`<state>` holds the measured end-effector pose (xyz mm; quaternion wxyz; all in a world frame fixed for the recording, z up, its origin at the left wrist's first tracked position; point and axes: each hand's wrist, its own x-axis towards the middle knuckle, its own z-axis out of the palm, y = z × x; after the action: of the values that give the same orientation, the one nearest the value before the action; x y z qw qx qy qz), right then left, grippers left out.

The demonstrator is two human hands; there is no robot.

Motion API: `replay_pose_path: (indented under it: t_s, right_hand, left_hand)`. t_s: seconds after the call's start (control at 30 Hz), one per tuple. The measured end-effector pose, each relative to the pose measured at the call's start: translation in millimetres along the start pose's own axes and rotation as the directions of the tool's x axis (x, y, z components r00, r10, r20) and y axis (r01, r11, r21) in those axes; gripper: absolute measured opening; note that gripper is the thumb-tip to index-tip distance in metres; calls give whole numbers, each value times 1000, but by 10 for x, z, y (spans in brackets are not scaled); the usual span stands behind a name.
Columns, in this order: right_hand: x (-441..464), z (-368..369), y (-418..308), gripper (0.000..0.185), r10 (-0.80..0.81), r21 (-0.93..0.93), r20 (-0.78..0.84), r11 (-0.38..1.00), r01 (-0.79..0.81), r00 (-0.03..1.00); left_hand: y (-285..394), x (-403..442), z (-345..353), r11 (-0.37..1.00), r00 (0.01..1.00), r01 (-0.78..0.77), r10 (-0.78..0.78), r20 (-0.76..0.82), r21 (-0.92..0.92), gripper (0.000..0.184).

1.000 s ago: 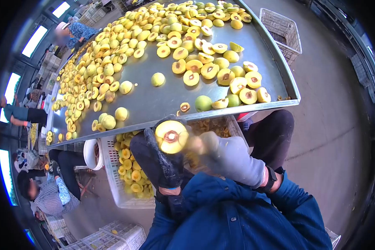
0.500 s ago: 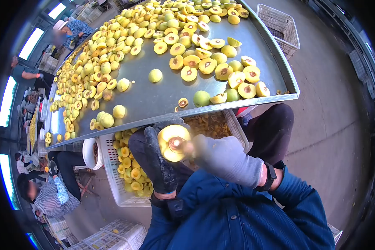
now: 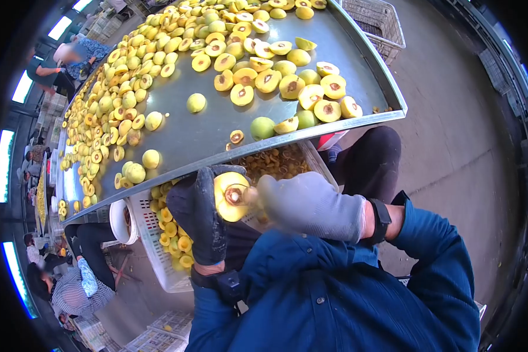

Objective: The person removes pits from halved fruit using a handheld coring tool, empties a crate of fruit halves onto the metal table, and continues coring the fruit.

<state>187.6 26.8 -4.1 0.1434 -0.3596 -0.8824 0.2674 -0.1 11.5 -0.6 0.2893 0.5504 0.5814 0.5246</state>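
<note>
My left hand (image 3: pixel 209 220), in a dark, stained glove, holds a yellow peach half (image 3: pixel 224 206) with its cut face turned to my right. My right hand (image 3: pixel 317 206), in a grey glove, is closed beside it around a small hand tool (image 3: pixel 251 196). Its blurred tan end meets the brown pit hollow, where a ring-like shape shows; the rest is hidden in the hand. Below the hands, a white crate (image 3: pixel 158 258) contains yellow fruit halves (image 3: pixel 171 230). Another bin (image 3: pixel 320 167) under the table edge has brownish scraps (image 3: pixel 274 165) in it.
The metal table (image 3: pixel 185 138) with a raised rim carries many fruit halves (image 3: pixel 267 81). A white bucket (image 3: pixel 121 222) hangs near its left front edge. White crates (image 3: pixel 376 23) stand beyond the right rim and at lower left. Other people (image 3: pixel 85 287) sit along the left.
The view has shifted, so the table and hands appear further left. Both hands stay at the peach half, with the right hand's tool still at its centre.
</note>
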Motion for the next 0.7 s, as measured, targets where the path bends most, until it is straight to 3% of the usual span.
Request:
replay_pose_path:
  t_s: [0.07, 0.1, 0.17, 0.23, 0.3, 0.33, 0.4, 0.47, 0.53, 0.6, 0.67, 0.7]
  right_hand:
    - [22, 7, 20, 19, 12, 44, 64, 999, -15, 998]
    - [27, 18, 24, 19, 14, 68, 95, 997, -21, 995]
    - [10, 40, 28, 20, 58, 80, 103, 995, -67, 993]
    - [-27, 92, 37, 21, 98, 148, 104, 983, -113, 990]
    - [-50, 161, 50, 21, 128, 263, 94, 953, -148, 987]
    - [-58, 147, 37, 22, 148, 350, 90, 921, -170, 985]
    - [-66, 108, -11, 23, 189, 516, 82, 832, -204, 979]
    - [-72, 171, -19, 23, 214, 716, 40, 675, -177, 976]
    - [-75, 194, -35, 24, 267, 851, 65, 488, -193, 961]
    - [-49, 199, -76, 23, 314, 922, 163, 288, -257, 935]
    - [-35, 376, -84, 23, 295, 881, 35, 443, -169, 955]
    - [-37, 433, -79, 24, 276, 846, -24, 517, -127, 961]
  left_hand:
    - [-204, -9, -102, 985, 990, -92, 74, 121, 147, 16]
    - [-82, 1, -43, 985, 990, -125, 117, 74, 119, 21]
    - [-137, 13, -55, 925, 956, -294, 287, 65, 239, 25]
    - [-434, 42, -190, 696, 842, -529, 502, 197, 486, 21]
    - [-443, 68, -170, 962, 973, -213, 192, 131, 170, 19]
    - [-410, 109, -136, 1000, 990, -23, 23, 140, -6, 20]
    - [-321, 192, -69, 874, 925, 358, -285, 249, -329, 25]
    - [-203, 203, 0, 823, 891, 443, -360, 277, -355, 31]
    - [9, 99, 213, 959, 958, 253, -229, 175, -130, 38]
    - [224, -65, 418, 991, 993, 52, -64, 102, 122, 48]
    - [326, -188, 481, 917, 990, -140, 123, 68, 374, 60]
    - [-87, -302, 440, 929, 996, -62, 34, -85, -365, 55]
